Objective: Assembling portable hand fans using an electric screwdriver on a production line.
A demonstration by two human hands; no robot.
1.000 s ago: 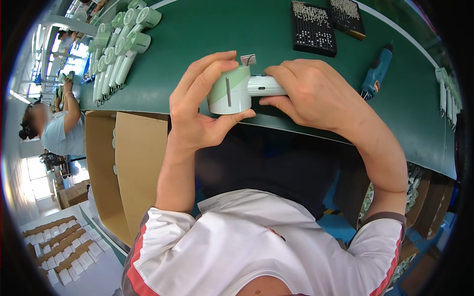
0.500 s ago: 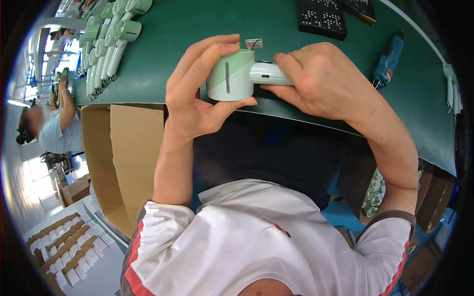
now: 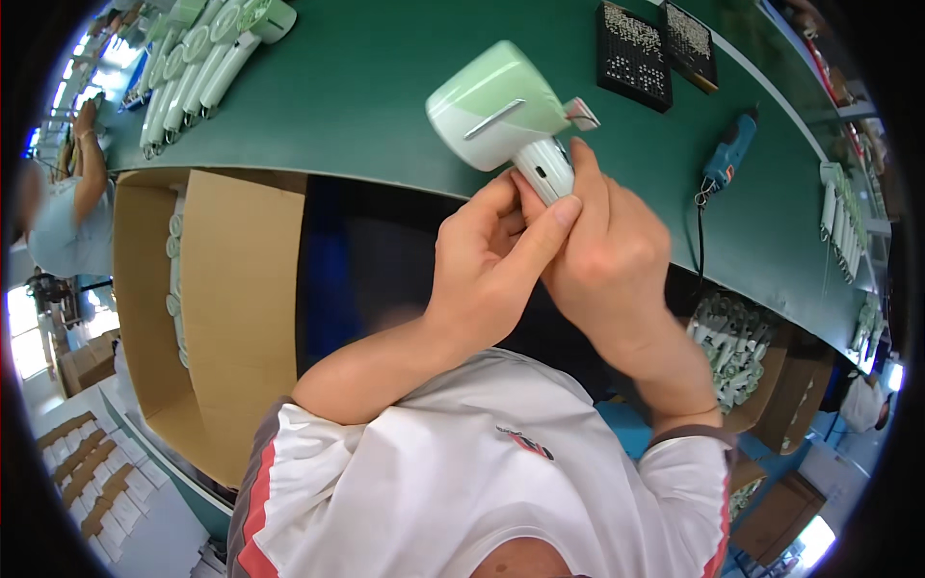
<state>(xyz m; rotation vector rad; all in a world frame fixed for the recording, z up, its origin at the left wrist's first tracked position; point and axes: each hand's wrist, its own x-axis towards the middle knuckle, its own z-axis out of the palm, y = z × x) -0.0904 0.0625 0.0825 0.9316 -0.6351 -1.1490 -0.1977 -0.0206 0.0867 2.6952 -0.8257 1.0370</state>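
A pale green and white handheld fan [image 3: 501,101] is tilted above the green bench's front edge, its drum-shaped head pointing up and left. A dark slot runs along the head's side. A small white piece with thin wires [image 3: 581,114] sticks out at the head's right end. My left hand [image 3: 487,255] pinches the handle just below the head, thumb lying across it beside a small port. Wrapped round the same handle from the right is my right hand [image 3: 612,246]. The lower handle is hidden by my fingers.
More fans [image 3: 207,63] lie in a row at the bench's far left. Black trays of small screws [image 3: 631,58] and a blue electric screwdriver [image 3: 729,154] are on the right. An open cardboard box [image 3: 241,318] stands below left; a box of green-white parts [image 3: 737,347] is below right.
The fan has turned so its head tips up and its handle points down toward me. My left hand has left the head and now grips the handle beside my right hand.
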